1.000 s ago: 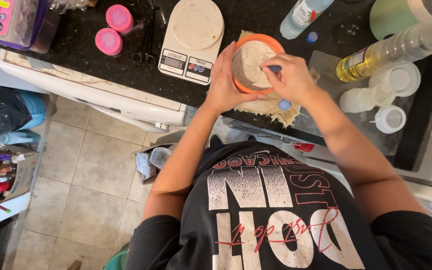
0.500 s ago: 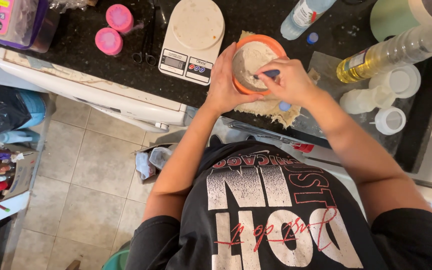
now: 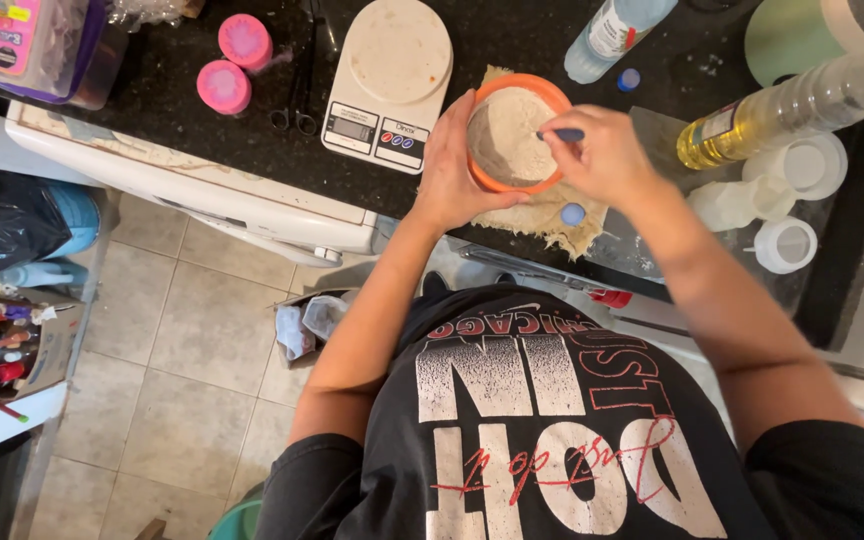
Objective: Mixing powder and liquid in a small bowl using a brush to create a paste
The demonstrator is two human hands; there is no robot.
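Left hand [image 3: 449, 170] cupping near-left wall of orange bowl [image 3: 515, 88], fingers wrapping rim, steadying it. Right hand [image 3: 607, 160] pinching blue-handled utensil [image 3: 565, 134], tip dipping into pale beige dough-like mass [image 3: 508, 140] filling bowl. Bowl sitting on frayed beige cloth [image 3: 542, 215] on black countertop [image 3: 152, 105], just right of white kitchen scale [image 3: 389, 80]. Small blue cap [image 3: 573, 213] lying on cloth near right wrist. Oil bottle [image 3: 787, 105] lying farther right.
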